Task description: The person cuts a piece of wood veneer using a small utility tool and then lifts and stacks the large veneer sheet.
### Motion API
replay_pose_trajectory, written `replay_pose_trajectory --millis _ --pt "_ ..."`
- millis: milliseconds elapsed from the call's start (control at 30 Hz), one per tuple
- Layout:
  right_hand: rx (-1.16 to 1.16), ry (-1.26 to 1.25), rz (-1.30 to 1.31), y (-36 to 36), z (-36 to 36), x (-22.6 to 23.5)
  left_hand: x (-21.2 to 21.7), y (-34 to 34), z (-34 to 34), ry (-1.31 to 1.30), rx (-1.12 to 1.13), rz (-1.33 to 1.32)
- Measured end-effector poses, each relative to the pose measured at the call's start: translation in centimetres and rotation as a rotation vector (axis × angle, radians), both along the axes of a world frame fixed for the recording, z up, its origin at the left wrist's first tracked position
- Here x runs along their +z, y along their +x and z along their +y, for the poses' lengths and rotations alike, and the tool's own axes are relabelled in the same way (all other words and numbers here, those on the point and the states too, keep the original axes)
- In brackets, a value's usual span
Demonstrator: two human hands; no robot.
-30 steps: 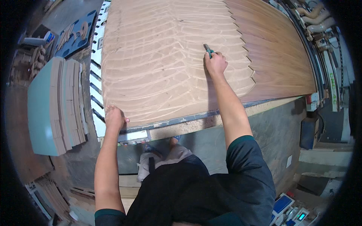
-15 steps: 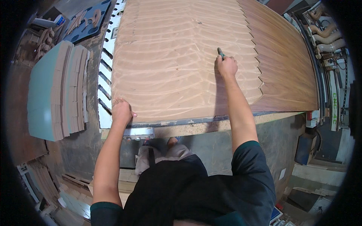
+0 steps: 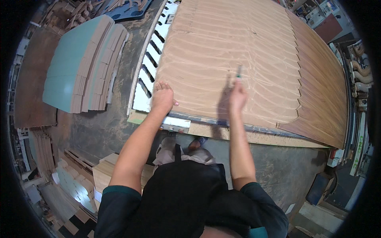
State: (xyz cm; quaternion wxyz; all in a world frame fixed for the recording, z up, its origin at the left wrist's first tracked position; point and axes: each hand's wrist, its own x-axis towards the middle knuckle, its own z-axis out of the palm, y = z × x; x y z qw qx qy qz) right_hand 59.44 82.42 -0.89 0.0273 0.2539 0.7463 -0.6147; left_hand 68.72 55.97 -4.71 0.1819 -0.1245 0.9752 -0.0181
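My left hand (image 3: pixel 163 97) lies on the near left corner of a large tan panel (image 3: pixel 206 91), its fingers stretched forward and its thumb out to the side. Curved pale streaks run all over that panel, and its right side ends in a scalloped edge. Above its near middle, my right hand (image 3: pixel 238 96) is closed round a slim hand tool (image 3: pixel 239 71) with a green part and a narrow tip pointing away from me. Motion blurs both hand and tool, so its exact kind cannot be made out. To the right lies a brown wood-grain surface (image 3: pixel 323 87).
A white slotted metal strip (image 3: pixel 141 90) runs along the panel's left side. Farther left stand stacked boards with a pale green top (image 3: pixel 71 67). A blue pallet (image 3: pixel 129 10) lies at the far left. Ribbed hoses (image 3: pixel 363 77) and machinery line the right.
My right hand has drawn the tool nearer and leftward over the panel. My left hand stays at the corner, its fingers now flatter. The whole view has shifted, with the panel farther right.
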Motion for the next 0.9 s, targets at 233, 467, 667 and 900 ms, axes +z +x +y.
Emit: replay_pose_trajectory --millis 233,467,667,900 --pt "0.915 0.130 0.510 8.3 -13.0 6.8 -3.0 4.3 -1.5 0.165 -0.041 0.382" --pt "0.729 0.340 0.154 8.5 -10.3 -0.8 -1.3 11.5 -4.4 0.231 -0.021 0.414" --pt "0.761 1.034 0.543 11.8 -11.0 -3.7 0.1 10.4 -9.9 0.238 0.085 0.446" --pt "0.823 0.874 0.407 11.0 -15.9 -2.6 0.9 5.2 -11.4 0.305 -0.081 0.235"
